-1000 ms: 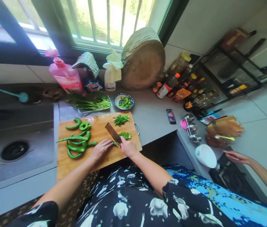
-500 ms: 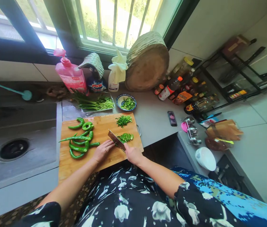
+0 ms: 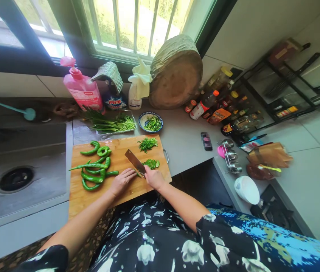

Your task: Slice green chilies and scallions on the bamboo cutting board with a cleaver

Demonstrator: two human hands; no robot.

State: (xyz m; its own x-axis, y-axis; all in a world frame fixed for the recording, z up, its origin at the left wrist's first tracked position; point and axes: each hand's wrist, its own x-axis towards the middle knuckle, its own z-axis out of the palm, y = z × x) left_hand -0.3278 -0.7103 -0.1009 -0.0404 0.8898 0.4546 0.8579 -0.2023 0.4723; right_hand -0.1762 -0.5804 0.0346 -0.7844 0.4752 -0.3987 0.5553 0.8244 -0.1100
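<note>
My right hand grips the handle of a cleaver, its blade tilted and pointing up and to the left over the cutting board. Left of the blade, my left hand presses down on the board with its fingers together. A green pepper pokes out at its fingertips, the rest hidden under them. Sliced green pepper lies in a pile just beyond my right hand. Several whole green peppers rest on the board's left side, and a heap of chopped greens sits near its far right corner.
A sink adjoins the board on the left. Behind it stand a tray of green stalks, a patterned bowl with cut greens, and a pink pump bottle. A round wooden block leans by the window; sauce bottles stand right.
The cleaver and my right hand have shifted slightly left and up, uncovering a bit of green by my left fingertips. My left hand stays nearly in place.
</note>
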